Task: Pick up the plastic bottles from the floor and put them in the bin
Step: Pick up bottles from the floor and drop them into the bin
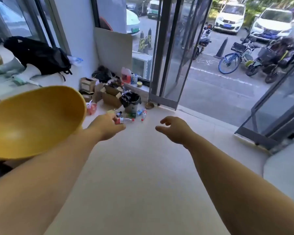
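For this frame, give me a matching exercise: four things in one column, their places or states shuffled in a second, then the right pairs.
Things:
1. bin
2. yellow bowl-shaped seat
3. black backpack
4. right hand

Places or states:
A. on the white ledge under the window
B. open and empty, over the bare floor
C. lined with a black bag, plastic bottles lying on the floor in front of it
D. close at the person's left, beside the left forearm

Pairs: 1-C, 2-D, 3-A, 4-B
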